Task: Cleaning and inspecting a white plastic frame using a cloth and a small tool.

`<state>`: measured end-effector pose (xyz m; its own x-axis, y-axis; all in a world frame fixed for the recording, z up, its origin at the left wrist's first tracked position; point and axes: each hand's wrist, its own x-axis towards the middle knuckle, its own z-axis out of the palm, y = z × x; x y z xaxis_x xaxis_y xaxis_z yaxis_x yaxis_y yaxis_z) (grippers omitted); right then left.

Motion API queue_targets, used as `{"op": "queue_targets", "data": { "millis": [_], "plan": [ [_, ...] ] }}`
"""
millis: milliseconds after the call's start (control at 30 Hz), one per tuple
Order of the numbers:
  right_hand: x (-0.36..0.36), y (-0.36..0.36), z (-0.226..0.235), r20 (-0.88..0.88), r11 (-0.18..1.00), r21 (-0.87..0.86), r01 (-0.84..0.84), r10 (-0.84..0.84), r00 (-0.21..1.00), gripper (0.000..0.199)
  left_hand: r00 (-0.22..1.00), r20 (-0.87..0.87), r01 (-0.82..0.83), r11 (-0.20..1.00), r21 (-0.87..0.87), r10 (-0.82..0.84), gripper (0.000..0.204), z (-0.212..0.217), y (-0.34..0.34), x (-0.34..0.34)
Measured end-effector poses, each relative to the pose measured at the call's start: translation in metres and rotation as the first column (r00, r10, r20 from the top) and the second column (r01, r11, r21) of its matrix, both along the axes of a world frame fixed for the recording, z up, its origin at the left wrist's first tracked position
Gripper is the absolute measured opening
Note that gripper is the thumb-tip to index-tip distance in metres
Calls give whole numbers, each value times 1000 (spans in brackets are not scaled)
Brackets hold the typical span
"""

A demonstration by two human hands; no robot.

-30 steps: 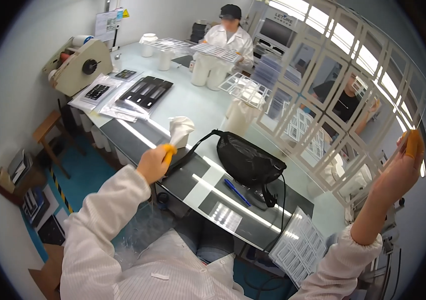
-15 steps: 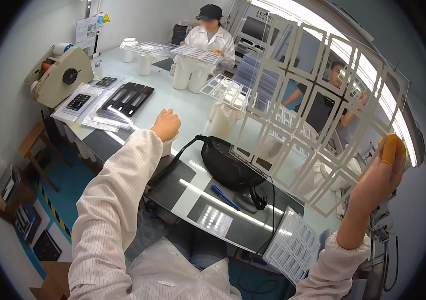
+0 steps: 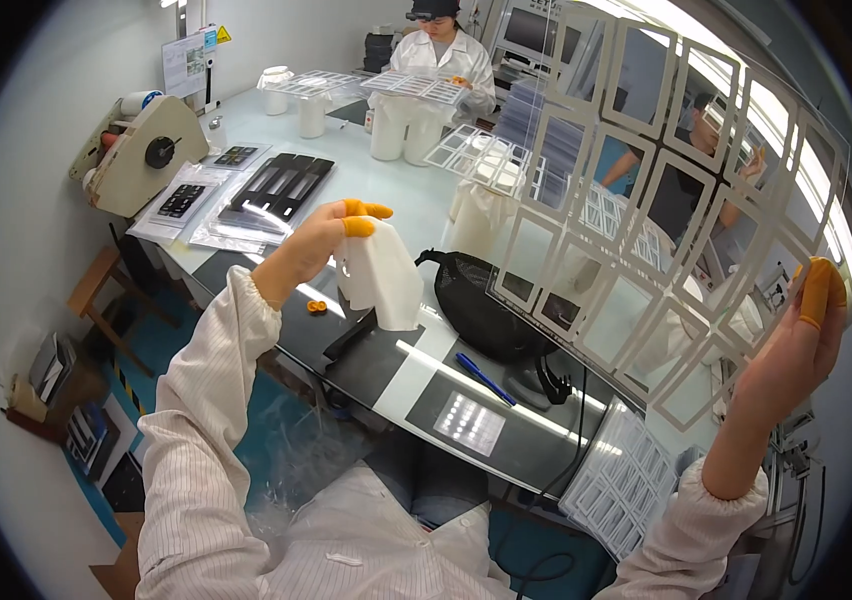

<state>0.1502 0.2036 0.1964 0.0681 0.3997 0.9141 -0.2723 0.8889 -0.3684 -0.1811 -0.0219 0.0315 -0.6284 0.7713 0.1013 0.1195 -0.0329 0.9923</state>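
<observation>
My left hand (image 3: 318,245), with orange finger cots on its fingertips, is closed on the top of a folded white cloth (image 3: 386,280), which hangs above the table. On the right, my right hand (image 3: 791,345) pinches the edge of a large clear plastic sheet (image 3: 661,190) with orange-cotted fingers. Rows of pale grey rounded-rectangle frames cover the sheet, which is held up and tilted. Through it show parts of the table and a person. Beneath, a black mesh bag (image 3: 476,300) and a blue pen (image 3: 484,379) lie on the table.
Black panels (image 3: 281,188) and bagged parts lie at the left, near a beige tape dispenser (image 3: 151,150). White cloth-topped containers (image 3: 401,130) carry more sheets. Opposite, a co-worker (image 3: 443,60) handles a sheet. Framed sheets (image 3: 621,480) rest at the near edge. Orange finger cots (image 3: 317,307) lie near my left hand.
My left hand has lifted off the table and now holds the white cloth up. The orange finger cots on the table have come into view. My right hand still holds the sheet.
</observation>
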Motion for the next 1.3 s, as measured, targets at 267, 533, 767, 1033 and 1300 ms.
{"op": "queue_targets", "data": {
  "millis": [267,533,767,1033,1300],
  "plan": [
    [-1,-3,11,-38,998,-61,0,-2,999,25,942,-14,-335,931,-143,336,15,-37,-3,-20],
    [-2,-6,34,-159,979,-144,-142,118,980,22,316,-948,-620,753,-220,-17,12,-67,8,1],
    [6,-7,55,-253,965,-172,-197,150,956,16,265,-962,-599,771,-216,-64,14,-76,5,0],
    [6,-14,70,-251,957,-143,-252,211,945,19,365,-911,-382,923,39,189,26,-29,21,30],
    [10,-10,71,-279,910,-150,-386,335,900,29,840,-89,518,743,424,-535,41,91,52,178]
  ]
}}
